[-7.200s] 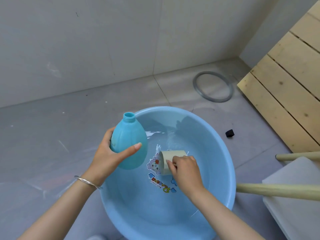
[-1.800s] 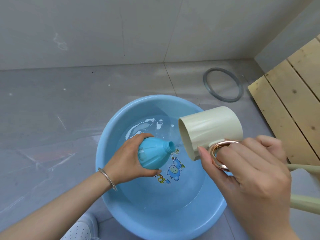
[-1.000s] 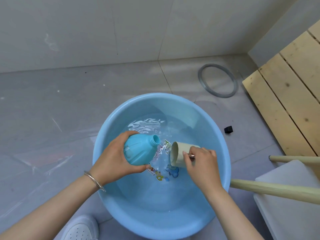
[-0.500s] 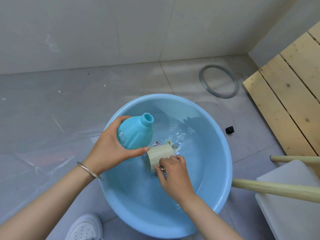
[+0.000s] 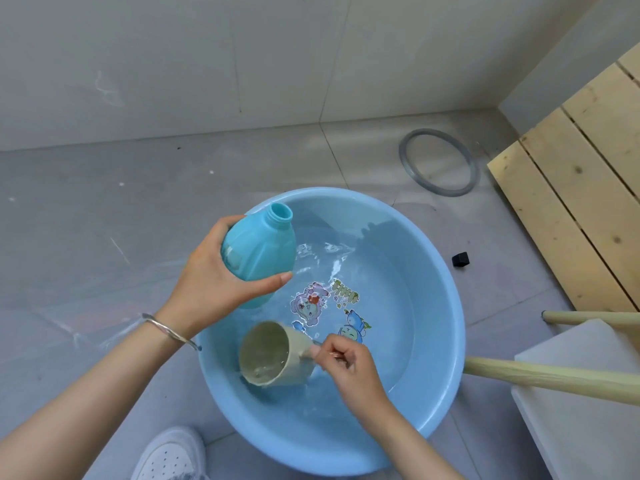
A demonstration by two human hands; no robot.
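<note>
Head view. Surroundings: grey tiled floor (image 5: 104, 237) meeting a pale wall; a grey ring (image 5: 406, 168) lies flat on the floor beyond the basin, a small black block (image 5: 460, 259) just off the basin's right rim, pale wooden slats (image 5: 571, 209) at far right. A wooden pole (image 5: 554, 377) crosses a white board (image 5: 581, 420) at right, its end close to the basin rim. White shoe (image 5: 169, 455) at the near edge. Nothing covers the hands or what they hold. Containers: blue basin (image 5: 458, 327) on the floor holds shallow, rippled water; cartoon stickers (image 5: 325, 303) show on its bottom. Beige mug (image 5: 273, 355) is inside the basin at the near left, lower edge at the water, a little water pooled inside its lower lip. Right hand (image 5: 346, 365) pinches the mug's handle, fingers curled. Left hand (image 5: 214, 282), bracelet (image 5: 166, 330) at the wrist, wraps the blue bottle (image 5: 258, 251), thumb across its front, over the basin's left rim. Orientation: bottle long axis near upright, open neck up and away, leaning slightly right. Mug on its side, mouth towards the camera and left, base towards the right hand.
</note>
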